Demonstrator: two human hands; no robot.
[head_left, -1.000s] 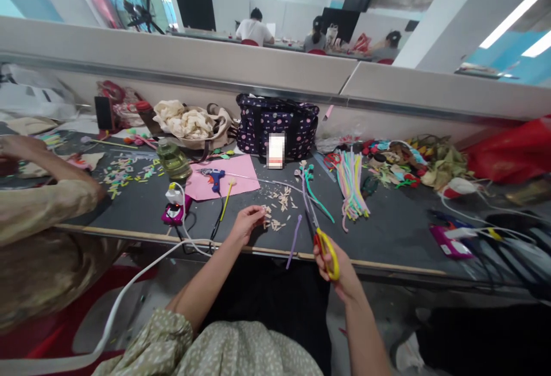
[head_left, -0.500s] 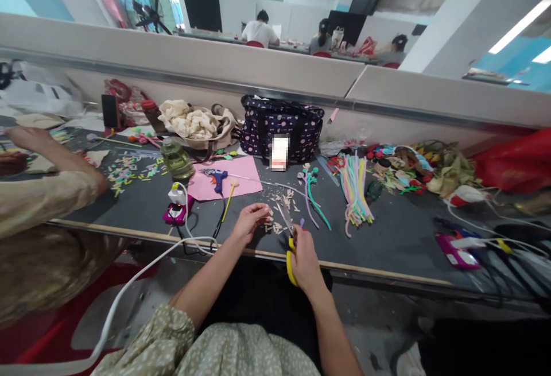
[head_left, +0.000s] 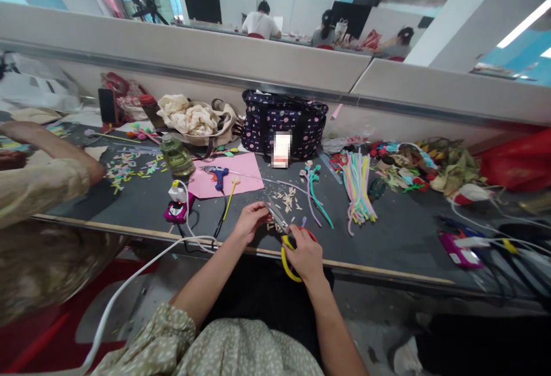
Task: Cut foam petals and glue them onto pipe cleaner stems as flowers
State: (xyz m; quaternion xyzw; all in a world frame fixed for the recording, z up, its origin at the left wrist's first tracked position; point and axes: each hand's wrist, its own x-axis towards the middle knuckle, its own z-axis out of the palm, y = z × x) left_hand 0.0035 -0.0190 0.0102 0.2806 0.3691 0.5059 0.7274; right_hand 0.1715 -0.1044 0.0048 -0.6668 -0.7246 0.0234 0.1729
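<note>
My right hand (head_left: 306,251) grips a pair of scissors (head_left: 279,219) by yellow and red handles. The blades point up and left, their tips right beside the fingers of my left hand (head_left: 251,220). Those fingers are pinched together; whatever they hold is too small to make out. Small pale cut pieces (head_left: 287,198) lie scattered on the dark table just beyond the blades, with more beneath them. Close by on the right are pipe cleaner stems (head_left: 313,198) in purple and green with curled tops.
A blue glue gun (head_left: 220,177) rests on pink paper (head_left: 245,170) beside a green bottle (head_left: 177,157). A patterned bag (head_left: 284,120) stands behind. Pastel pipe cleaners (head_left: 359,186) lie bundled at right. White cables (head_left: 129,275) cross the front edge. A co-worker's arm (head_left: 55,146) is at left.
The scissors have swung left and their blades have come together, with the tips now at my left fingers. My left hand has barely moved. The view has shifted slightly.
</note>
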